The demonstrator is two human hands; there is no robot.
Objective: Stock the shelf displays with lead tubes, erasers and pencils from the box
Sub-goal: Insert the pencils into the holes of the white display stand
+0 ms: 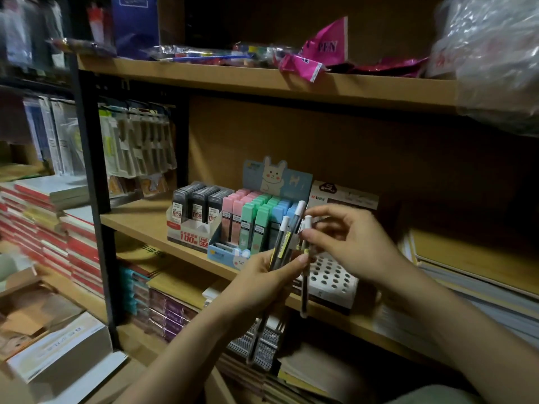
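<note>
Pencils [280, 243] are the business here: a small bunch of dark, white-capped ones stands upright in the left hand [264, 279], fingers curled round their lower halves, in front of the middle shelf [140, 220], likely so that one at a time can be taken off the bunch. Far left, stacked notebooks [43, 211] and hanging packets [137, 144] play no part. On the shelf, moving rightward, sits a grey tray of dark lead tubes [198, 208], then touching it a rabbit-printed display of pastel lead tubes [256, 217], both looking well filled. The right hand [347, 243] pinches one pencil [304, 266] near its cap between thumb and fingertips, the other fingers loosely spread, holding it upright just beside the bunch; I judge it is being separated for placing. Behind and below that hand lies a white holder with rows of round holes [329, 275], apparently empty and probably meant for the pencils. The left hand's bunch stands between the viewer and the holder's left edge, so it may crowd the approach. Further right lie flat stacks of paper goods [466, 275].
</note>
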